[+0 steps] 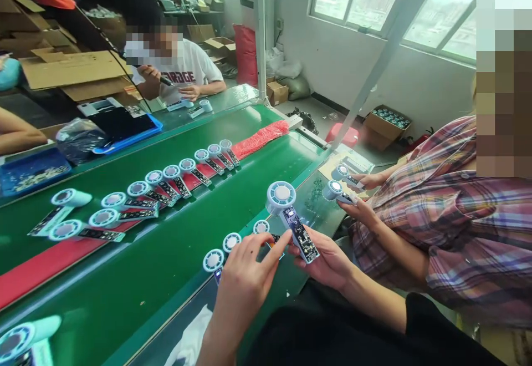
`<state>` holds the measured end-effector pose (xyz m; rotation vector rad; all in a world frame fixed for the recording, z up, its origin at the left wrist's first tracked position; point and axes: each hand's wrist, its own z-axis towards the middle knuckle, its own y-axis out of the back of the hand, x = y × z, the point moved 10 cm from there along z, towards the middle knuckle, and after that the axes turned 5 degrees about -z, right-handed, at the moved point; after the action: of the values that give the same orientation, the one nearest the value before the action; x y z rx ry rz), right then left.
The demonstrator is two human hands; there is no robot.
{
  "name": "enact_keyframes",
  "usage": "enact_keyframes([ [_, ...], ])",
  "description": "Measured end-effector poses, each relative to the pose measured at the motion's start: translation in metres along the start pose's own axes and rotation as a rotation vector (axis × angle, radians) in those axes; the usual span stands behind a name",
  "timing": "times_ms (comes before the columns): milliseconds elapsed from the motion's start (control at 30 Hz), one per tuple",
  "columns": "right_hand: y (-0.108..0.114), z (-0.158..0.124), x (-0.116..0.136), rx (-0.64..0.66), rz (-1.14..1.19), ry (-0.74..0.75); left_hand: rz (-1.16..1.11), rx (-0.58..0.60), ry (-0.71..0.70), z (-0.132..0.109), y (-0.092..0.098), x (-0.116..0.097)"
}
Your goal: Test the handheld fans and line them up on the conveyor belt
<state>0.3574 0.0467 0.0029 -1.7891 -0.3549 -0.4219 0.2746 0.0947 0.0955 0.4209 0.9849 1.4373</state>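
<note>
My right hand point(328, 263) grips a small white handheld fan point(291, 216) by its open handle, where a dark circuit board shows; the round fan head points up and away. My left hand point(245, 283) hovers just left of it, fingers spread, index fingertip reaching toward the board. Three more fan units point(230, 242) lie in a row on the green table edge just beyond my left hand.
A green conveyor belt point(174, 255) with a red strip point(257, 140) carries several fan units point(166, 180). A person in a plaid shirt point(440, 227) on the right holds fans. Another person point(174, 66) sits across. Blue trays point(33, 169) and cardboard boxes point(386, 125) stand around.
</note>
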Motion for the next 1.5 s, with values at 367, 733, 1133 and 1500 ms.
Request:
enact_keyframes([
  [367, 0.012, -0.011, 0.012, -0.011, -0.002, 0.090, 0.225, 0.186, -0.322, 0.012, -0.005, -0.033],
  [733, 0.016, -0.006, -0.001, 0.048, 0.086, 0.021, 0.224, 0.180, -0.300, 0.016, -0.006, -0.043],
  [1133, 0.024, 0.002, -0.013, 0.069, 0.069, -0.015, 0.268, 0.270, -0.249, 0.009, -0.013, -0.036],
  [1500, 0.039, -0.003, -0.017, -0.006, 0.113, -0.059, 0.258, 0.234, -0.222, 0.016, -0.013, -0.048],
])
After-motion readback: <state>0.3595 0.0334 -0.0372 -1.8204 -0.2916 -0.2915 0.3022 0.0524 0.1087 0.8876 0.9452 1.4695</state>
